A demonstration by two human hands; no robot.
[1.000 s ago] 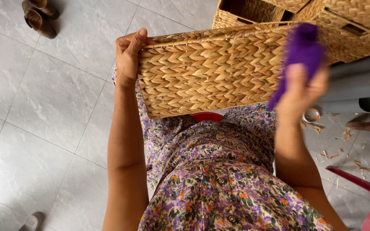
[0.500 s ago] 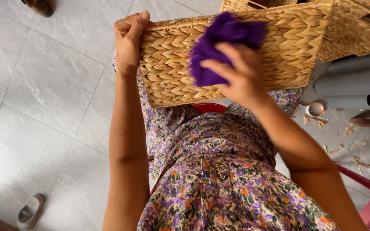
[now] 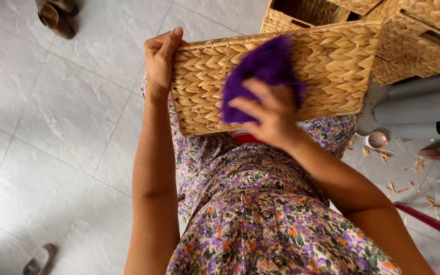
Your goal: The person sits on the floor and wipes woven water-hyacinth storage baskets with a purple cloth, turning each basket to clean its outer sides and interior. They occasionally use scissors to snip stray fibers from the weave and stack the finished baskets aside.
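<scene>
**A Basket and a Purple Cloth**

The floor (image 3: 52, 132) is made of big grey tiles. The person sits over it in a flowery dress (image 3: 250, 203).

A woven basket (image 3: 332, 71) made of straw rests on the person's lap. It is tipped up on its edge, so one flat side faces the person. That way the side is easy to reach.

More baskets (image 3: 423, 30) of the same kind sit behind it, to the right. Grey pipes (image 3: 423, 107) lie just beside them.

The left hand (image 3: 161, 58) is wrapped tight around the left end of the basket. The thumb is in front and the fingers curl over the top edge. It seems to keep the basket from tipping or sliding.

The right hand (image 3: 268, 114) is closed on a fluffy purple cloth (image 3: 260, 71). The cloth is pressed flat against the middle of the basket's side.

A pair of brown shoes (image 3: 57, 15) sits far off at the top left. Little bits of straw (image 3: 413, 178) are scattered on the floor at the right, near a small round tape roll (image 3: 377, 139).
</scene>
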